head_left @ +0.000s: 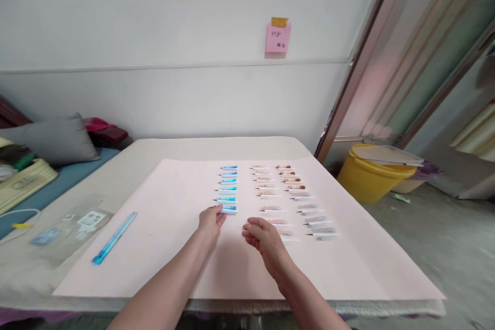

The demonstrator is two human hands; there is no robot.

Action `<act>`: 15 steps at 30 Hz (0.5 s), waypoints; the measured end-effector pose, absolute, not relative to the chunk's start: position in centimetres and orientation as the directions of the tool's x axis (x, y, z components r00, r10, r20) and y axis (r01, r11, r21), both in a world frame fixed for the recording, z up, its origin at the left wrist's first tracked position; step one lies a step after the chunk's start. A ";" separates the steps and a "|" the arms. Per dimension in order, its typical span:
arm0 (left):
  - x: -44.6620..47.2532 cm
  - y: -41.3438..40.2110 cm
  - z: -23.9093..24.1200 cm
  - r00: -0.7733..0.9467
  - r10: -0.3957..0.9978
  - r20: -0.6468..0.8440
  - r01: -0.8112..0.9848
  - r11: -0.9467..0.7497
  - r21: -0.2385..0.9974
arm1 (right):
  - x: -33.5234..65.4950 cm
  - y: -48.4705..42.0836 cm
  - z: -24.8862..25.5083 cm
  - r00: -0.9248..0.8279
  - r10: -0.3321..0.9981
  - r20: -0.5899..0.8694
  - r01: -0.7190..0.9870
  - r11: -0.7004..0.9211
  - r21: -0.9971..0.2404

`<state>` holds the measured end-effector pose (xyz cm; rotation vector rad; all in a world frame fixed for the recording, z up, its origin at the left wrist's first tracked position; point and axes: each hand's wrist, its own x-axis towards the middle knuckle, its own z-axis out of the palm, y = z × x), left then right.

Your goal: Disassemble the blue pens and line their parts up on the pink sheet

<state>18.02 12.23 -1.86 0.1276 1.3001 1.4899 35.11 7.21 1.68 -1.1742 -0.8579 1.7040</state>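
Note:
My left hand (211,220) pinches the nearest pen (229,210) of a blue column, its thumb and fingers closed around the left end. Behind it several blue and turquoise pens, such as this pen (228,189), lie parallel in the column. My right hand (263,240) hovers over the paper with nothing visible in it, fingers bent and slightly apart. It partly covers the near end of a column of pinkish pens (268,195). Farther right runs a column of brown and grey pens (297,186).
Pale pink paper (170,247) covers much of the table. On the left lie a long blue, pen-like item (115,238) and a clear plastic bag (62,240). A yellow bucket (371,178) stands right of the table; a pink note (277,38) hangs on the wall.

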 end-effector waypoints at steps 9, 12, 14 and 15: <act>18.4 14.5 -4.0 -0.524 0.639 -0.564 -0.566 0.234 0.790 | 36.2 7.5 3.3 -0.156 0.925 -0.347 -0.361 -0.381 -0.851; 18.5 14.7 -4.1 -0.540 0.625 -0.564 -0.538 0.259 0.802 | 36.5 7.6 3.5 -0.155 0.928 -0.338 -0.396 -0.372 -0.840; 18.5 14.8 -3.8 -0.535 0.631 -0.562 -0.524 0.274 0.807 | 36.7 7.7 3.5 -0.155 0.931 -0.329 -0.406 -0.364 -0.838; 18.5 14.9 -3.6 -0.528 0.638 -0.561 -0.517 0.282 0.808 | 36.8 7.7 3.5 -0.154 0.933 -0.326 -0.412 -0.361 -0.837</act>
